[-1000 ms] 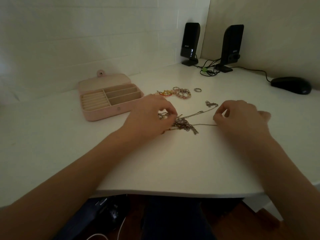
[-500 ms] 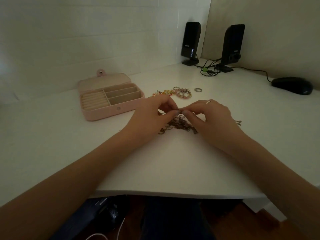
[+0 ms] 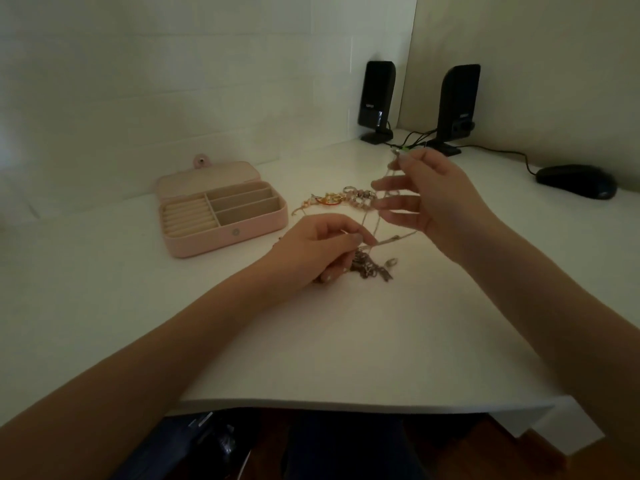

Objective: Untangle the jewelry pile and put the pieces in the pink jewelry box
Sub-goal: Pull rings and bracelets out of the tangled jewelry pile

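Head view shows the right hand (image 3: 436,199) raised above the white desk (image 3: 311,341), pinching the top of a thin silver chain (image 3: 377,220) between thumb and forefinger, other fingers spread. The left hand (image 3: 318,247) pinches the chain's lower part just above the tangled pile (image 3: 372,266). The pink jewelry box (image 3: 221,209) lies open to the left, near the beaded bracelets (image 3: 346,199).

Two speakers (image 3: 376,98), one mouse (image 3: 576,181), one pink jewelry box (image 3: 221,209), two hands (image 3: 318,249).
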`<state>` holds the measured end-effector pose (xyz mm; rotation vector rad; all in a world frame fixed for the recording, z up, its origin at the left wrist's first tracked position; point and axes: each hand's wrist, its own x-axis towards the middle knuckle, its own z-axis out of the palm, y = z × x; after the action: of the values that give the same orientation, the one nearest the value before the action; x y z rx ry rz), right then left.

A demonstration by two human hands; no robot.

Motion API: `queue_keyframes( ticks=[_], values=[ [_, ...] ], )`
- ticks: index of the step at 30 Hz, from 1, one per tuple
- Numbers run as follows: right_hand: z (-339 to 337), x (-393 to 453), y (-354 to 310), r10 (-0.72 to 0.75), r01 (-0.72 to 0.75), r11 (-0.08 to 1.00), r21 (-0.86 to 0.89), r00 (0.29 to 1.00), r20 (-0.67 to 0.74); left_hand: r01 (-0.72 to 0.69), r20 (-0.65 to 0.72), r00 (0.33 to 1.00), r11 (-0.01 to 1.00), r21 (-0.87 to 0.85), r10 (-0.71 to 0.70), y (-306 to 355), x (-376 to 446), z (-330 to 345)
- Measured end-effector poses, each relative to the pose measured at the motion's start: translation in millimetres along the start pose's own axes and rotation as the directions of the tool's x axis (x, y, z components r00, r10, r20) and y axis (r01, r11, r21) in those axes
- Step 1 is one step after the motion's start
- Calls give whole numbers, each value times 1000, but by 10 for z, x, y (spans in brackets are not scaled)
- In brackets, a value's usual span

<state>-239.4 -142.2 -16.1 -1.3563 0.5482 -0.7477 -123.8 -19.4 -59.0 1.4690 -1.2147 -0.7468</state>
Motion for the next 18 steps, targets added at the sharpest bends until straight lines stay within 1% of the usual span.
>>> queue_keyframes(
  ticks=[2,4,6,10,11,13,14,15,17,18],
  values=[
    [3,87,-104,-28,29,1000,-1,999,16,-8,-17,1000,999,39,8,10,0,-3],
    [6,152,-215,-97,99,994,-41,995,38,-17,-76,997,998,57,21,11,3,-27],
    [23,195,-319,-161,165,985,-55,984,82,-43,-137,989,993,109,58,-7,4,-68],
    [97,235,-518,-212,209,977,35,966,148,-43,-240,967,982,184,88,-46,1,-100],
    [120,244,-556,-226,222,974,43,961,158,-45,-268,957,972,229,108,-58,1,-104],
    [169,268,-616,-248,243,969,50,951,187,-44,-319,930,916,399,184,-66,5,-128],
    [192,281,-634,-253,248,967,52,943,215,-56,-319,923,896,440,214,-56,24,-146],
    [215,293,-643,-251,248,968,48,934,252,-66,-310,927,908,414,209,-12,48,-159],
    [265,306,-647,-233,246,969,3,913,334,-89,-249,959,978,187,135,125,126,-128],
    [291,305,-646,-228,254,967,-25,904,362,-96,-212,971,993,66,108,194,170,-86]
  ],
)
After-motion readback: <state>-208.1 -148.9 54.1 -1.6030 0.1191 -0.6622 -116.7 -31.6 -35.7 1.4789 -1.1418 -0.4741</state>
